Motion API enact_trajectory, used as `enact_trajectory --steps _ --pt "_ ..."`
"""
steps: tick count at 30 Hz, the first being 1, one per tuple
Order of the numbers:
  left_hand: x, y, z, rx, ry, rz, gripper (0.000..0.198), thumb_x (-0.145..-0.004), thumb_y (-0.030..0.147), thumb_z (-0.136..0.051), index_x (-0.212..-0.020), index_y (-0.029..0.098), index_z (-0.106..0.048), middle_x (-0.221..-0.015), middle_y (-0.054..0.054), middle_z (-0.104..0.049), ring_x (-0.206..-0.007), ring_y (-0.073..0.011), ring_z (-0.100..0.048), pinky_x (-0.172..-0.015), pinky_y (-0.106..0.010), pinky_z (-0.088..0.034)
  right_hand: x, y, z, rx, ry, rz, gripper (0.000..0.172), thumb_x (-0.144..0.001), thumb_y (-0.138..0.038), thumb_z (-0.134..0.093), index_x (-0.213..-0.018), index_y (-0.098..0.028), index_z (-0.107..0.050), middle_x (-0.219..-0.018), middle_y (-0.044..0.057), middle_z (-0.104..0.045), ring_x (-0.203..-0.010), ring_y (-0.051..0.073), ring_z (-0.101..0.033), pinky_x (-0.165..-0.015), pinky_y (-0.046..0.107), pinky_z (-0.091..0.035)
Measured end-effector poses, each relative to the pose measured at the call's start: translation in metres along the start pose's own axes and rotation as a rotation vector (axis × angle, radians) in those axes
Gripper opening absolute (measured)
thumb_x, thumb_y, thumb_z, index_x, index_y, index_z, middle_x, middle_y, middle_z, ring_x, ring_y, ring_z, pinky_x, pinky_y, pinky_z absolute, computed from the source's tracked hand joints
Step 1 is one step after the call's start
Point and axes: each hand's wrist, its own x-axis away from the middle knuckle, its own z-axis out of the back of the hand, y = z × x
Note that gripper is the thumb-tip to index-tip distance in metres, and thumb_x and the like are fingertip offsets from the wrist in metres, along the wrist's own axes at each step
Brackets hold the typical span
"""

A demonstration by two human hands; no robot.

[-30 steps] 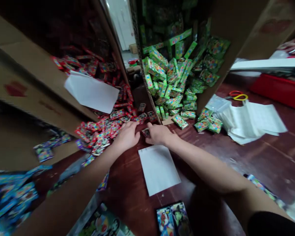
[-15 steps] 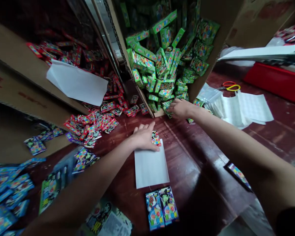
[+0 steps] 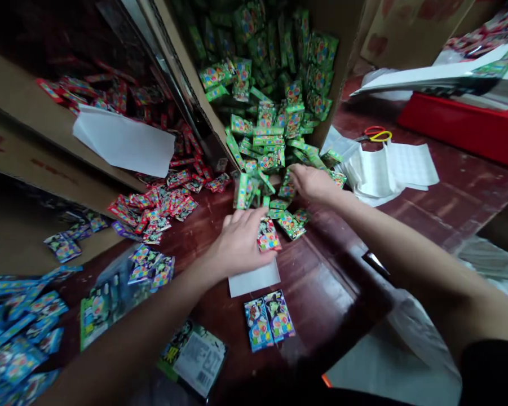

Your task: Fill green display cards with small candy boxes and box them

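My left hand [image 3: 242, 243] is closed round a small red candy packet [image 3: 269, 234], whose printed face shows between thumb and fingers. It is just above a white paper sheet [image 3: 256, 279] on the dark red surface. My right hand [image 3: 315, 183] is at the mouth of a tilted cardboard box, its fingertips closed on a green candy packet [image 3: 286, 187]. More green packets [image 3: 267, 141] fill the box and spill over its lower edge. Below the sheet, a blue packet [image 3: 259, 325] and a purple packet [image 3: 279, 316] lie side by side.
Red packets [image 3: 152, 208] spill from a left box with a white sheet [image 3: 124, 141] on it. Blue packets [image 3: 21, 338] are heaped at lower left, purple packets [image 3: 150, 266] nearer. Scissors [image 3: 378, 134], white sheets [image 3: 410, 163] and a red box [image 3: 456, 127] stand to the right.
Several green packets have slid out of the box onto the surface by my hands. My left hand with the red packet now covers more of the white sheet. The view has shifted slightly.
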Motion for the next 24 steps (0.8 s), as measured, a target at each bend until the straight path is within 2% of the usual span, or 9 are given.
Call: enact_trajectory --steps 4,8,10,12,13,15,18,21,24 --pt "0.023 0.049 -0.045 0.115 -0.075 -0.135 0.090 -0.074 0.047 -0.073 -0.149 0.016 -0.035 -0.137 -0.014 -0.056 -0.125 -0.0340 -0.049 -0.108 -0.048 -0.037 0.059 0.020 0.016 -0.105 -0.207 0.009 0.050 -0.106 -0.040 -0.024 -0.117 -0.011 -0.063 -0.104 0.015 -0.071 -0.094 0.026 -0.068 -0.087 0.036 -0.049" --pt "0.031 0.075 -0.081 0.130 -0.144 -0.204 0.097 -0.073 0.057 -0.076 -0.150 0.013 -0.034 -0.141 -0.015 -0.055 -0.126 -0.0346 -0.050 -0.107 -0.049 -0.036 0.134 0.020 0.003 -0.335 -0.445 0.065 0.049 -0.104 -0.050 -0.032 -0.112 -0.020 -0.069 -0.100 0.005 -0.074 -0.086 0.021 -0.069 -0.082 0.033 -0.054" --pt "0.036 0.078 -0.085 0.135 -0.149 -0.217 0.104 -0.070 0.064 -0.077 -0.150 0.013 -0.034 -0.144 -0.016 -0.053 -0.128 -0.0347 -0.048 -0.109 -0.049 -0.035 0.171 0.010 -0.012 -0.457 -0.429 0.078 0.051 -0.104 -0.052 -0.031 -0.120 -0.020 -0.067 -0.104 0.007 -0.074 -0.090 0.023 -0.069 -0.085 0.037 -0.055" --pt "0.046 0.077 -0.081 0.140 -0.135 -0.229 0.111 -0.066 0.072 -0.077 -0.150 0.014 -0.034 -0.149 -0.017 -0.049 -0.134 -0.0353 -0.044 -0.111 -0.050 -0.033 0.203 -0.003 -0.027 -0.442 -0.254 0.071 0.051 -0.103 -0.054 -0.036 -0.131 -0.020 -0.061 -0.115 0.011 -0.070 -0.103 0.026 -0.067 -0.093 0.043 -0.053" --pt "0.054 0.074 -0.076 0.139 -0.126 -0.236 0.112 -0.064 0.076 -0.076 -0.149 0.015 -0.035 -0.152 -0.017 -0.046 -0.136 -0.0356 -0.042 -0.112 -0.050 -0.032 0.216 -0.009 -0.033 -0.393 -0.143 0.069 0.054 -0.100 -0.056 -0.042 -0.138 -0.020 -0.055 -0.124 0.013 -0.067 -0.111 0.029 -0.063 -0.098 0.046 -0.051" --pt "0.076 0.063 -0.064 0.122 -0.118 -0.234 0.107 -0.066 0.079 -0.071 -0.148 0.018 -0.038 -0.155 -0.016 -0.043 -0.138 -0.0355 -0.041 -0.113 -0.051 -0.032 0.234 -0.021 -0.041 -0.285 0.012 0.095 0.075 -0.092 -0.065 -0.054 -0.150 -0.020 -0.042 -0.142 0.017 -0.056 -0.128 0.034 -0.053 -0.107 0.054 -0.044" --pt "0.123 0.031 -0.042 0.072 -0.119 -0.184 0.091 -0.076 0.075 -0.066 -0.146 0.022 -0.042 -0.153 -0.015 -0.045 -0.138 -0.0351 -0.041 -0.113 -0.051 -0.033 0.241 -0.036 -0.050 -0.191 0.023 0.262 0.100 -0.080 -0.077 -0.060 -0.158 -0.023 -0.028 -0.161 0.014 -0.036 -0.145 0.040 -0.032 -0.118 0.064 -0.026" --pt "0.177 -0.013 -0.020 0.004 -0.220 -0.202 0.082 -0.081 0.064 -0.069 -0.148 0.025 -0.041 -0.155 -0.013 -0.044 -0.141 -0.0350 -0.039 -0.116 -0.051 -0.031 0.231 -0.051 -0.061 -0.135 -0.046 0.400 0.099 -0.081 -0.081 -0.054 -0.158 -0.025 -0.030 -0.164 0.011 -0.031 -0.149 0.041 -0.025 -0.119 0.067 -0.017" --pt "0.222 -0.051 -0.003 -0.119 -0.419 -0.239 0.086 -0.081 0.042 -0.074 -0.155 0.031 -0.033 -0.162 -0.010 -0.035 -0.147 -0.0351 -0.032 -0.120 -0.053 -0.021 0.224 -0.069 -0.073 -0.095 -0.097 0.489 0.083 -0.090 -0.074 -0.048 -0.156 -0.026 -0.036 -0.163 0.011 -0.034 -0.144 0.040 -0.036 -0.115 0.066 -0.026"
